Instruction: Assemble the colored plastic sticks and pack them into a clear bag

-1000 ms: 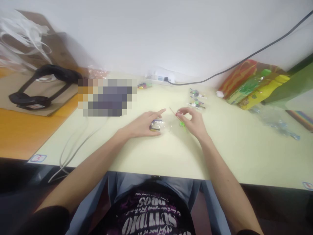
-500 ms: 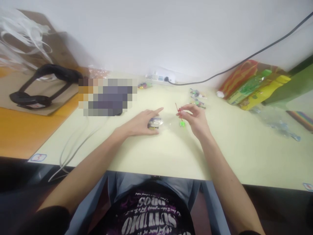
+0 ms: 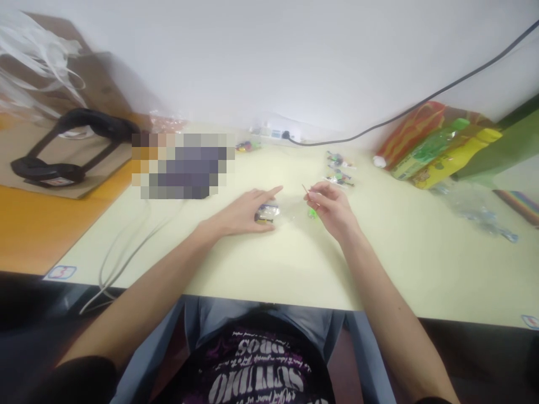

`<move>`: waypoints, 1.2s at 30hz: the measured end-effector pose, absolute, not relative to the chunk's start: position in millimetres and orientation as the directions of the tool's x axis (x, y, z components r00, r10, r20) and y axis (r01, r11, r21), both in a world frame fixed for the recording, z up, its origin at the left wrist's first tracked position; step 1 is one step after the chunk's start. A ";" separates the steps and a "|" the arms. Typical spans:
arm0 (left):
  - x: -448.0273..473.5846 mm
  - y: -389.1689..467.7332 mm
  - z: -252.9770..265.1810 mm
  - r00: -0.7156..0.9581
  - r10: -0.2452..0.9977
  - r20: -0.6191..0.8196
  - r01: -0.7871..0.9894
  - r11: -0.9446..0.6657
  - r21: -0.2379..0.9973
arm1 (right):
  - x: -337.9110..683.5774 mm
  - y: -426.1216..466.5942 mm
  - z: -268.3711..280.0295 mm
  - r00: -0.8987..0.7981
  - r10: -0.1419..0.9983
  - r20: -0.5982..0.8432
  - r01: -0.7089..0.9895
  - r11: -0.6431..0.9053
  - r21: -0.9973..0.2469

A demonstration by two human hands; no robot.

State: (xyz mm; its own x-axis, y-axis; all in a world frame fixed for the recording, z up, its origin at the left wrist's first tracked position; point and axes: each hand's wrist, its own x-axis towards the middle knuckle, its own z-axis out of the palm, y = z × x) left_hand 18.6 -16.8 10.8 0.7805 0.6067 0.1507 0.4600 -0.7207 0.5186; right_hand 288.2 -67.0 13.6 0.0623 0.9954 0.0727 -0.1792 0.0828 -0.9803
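My left hand [image 3: 242, 213] rests on the pale yellow table [image 3: 261, 264], fingers laid over a small clear packet [image 3: 268, 212] with dark and yellow bits inside. Just to its right my right hand [image 3: 332, 209] is raised a little off the table, pinching a thin reddish stick [image 3: 306, 191] between thumb and fingers. A small bright green piece [image 3: 312, 212] shows under that hand; whether it hangs from the stick or lies on the table I cannot tell.
Small packets of toy pieces [image 3: 339, 170] lie beyond my right hand. Colourful bags [image 3: 438, 146] and crinkled clear plastic [image 3: 475, 210] fill the right side. A power strip [image 3: 275, 133] with a black cable sits by the wall. Black headgear [image 3: 69, 146] lies at left, grey cables [image 3: 126, 252] trail off the front edge.
My right hand lifted the stick from the table and drew it slightly up and right. My left hand stayed over the packet, which shifted a little to the left.
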 end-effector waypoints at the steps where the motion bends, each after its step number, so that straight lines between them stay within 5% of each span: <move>1: 18.4 -16.4 10.6 0.780 0.607 0.152 0.460 -0.721 0.519 | 287.9 -67.0 13.3 0.060 0.995 0.075 -0.192 0.085 -0.978; 36: 16.0 -7.5 1.2 0.680 0.715 0.160 0.533 -0.632 0.563 | 283.6 -75.0 21.1 -0.015 0.996 -0.085 -0.153 -0.086 -0.984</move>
State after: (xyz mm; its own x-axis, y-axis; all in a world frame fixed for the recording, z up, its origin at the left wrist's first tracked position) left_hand 16.0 -7.5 1.2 0.6802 0.7155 0.1597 0.5327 -0.6320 0.5629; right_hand 283.6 -75.0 21.1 -0.0154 0.9963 -0.0851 -0.1533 -0.0864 -0.9844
